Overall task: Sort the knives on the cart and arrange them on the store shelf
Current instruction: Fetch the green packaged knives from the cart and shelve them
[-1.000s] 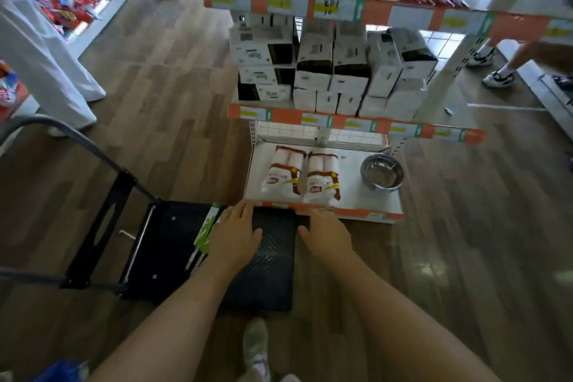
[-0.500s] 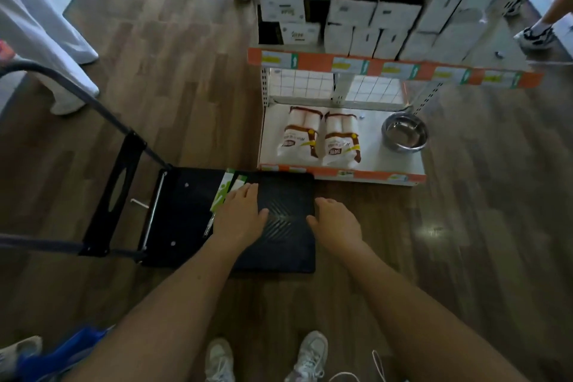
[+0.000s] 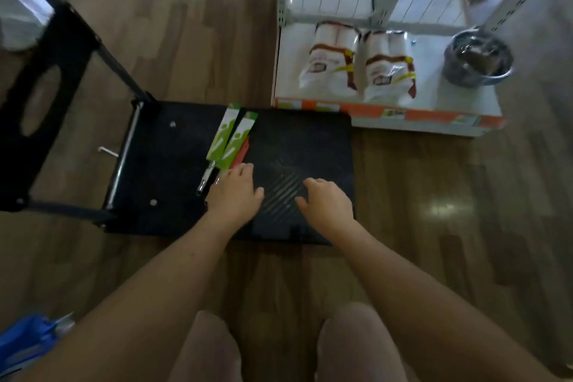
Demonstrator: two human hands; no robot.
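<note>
Two knives in green card sleeves [image 3: 231,135] lie side by side on the black cart deck [image 3: 310,139], steel handles pointing toward me. A red knife [image 3: 242,152] lies just right of them, partly under my left hand [image 3: 237,192], whose fingertips touch its near end. My right hand [image 3: 325,198] hovers over the ribbed middle of the deck with loosely curled fingers and holds nothing. The bottom store shelf [image 3: 440,93] stands beyond the cart's far right corner.
Two white bagged packs [image 3: 356,62] and a steel bowl [image 3: 477,57] sit on the bottom shelf. The cart's folded black handle [image 3: 43,96] lies to the left. A blue bag [image 3: 24,344] is at the lower left. My knees are in the lower middle.
The camera has tilted down and come closer to the cart. My left hand slid toward me off the green sleeves, uncovering them and the red knife. My right hand moved onto the deck.
</note>
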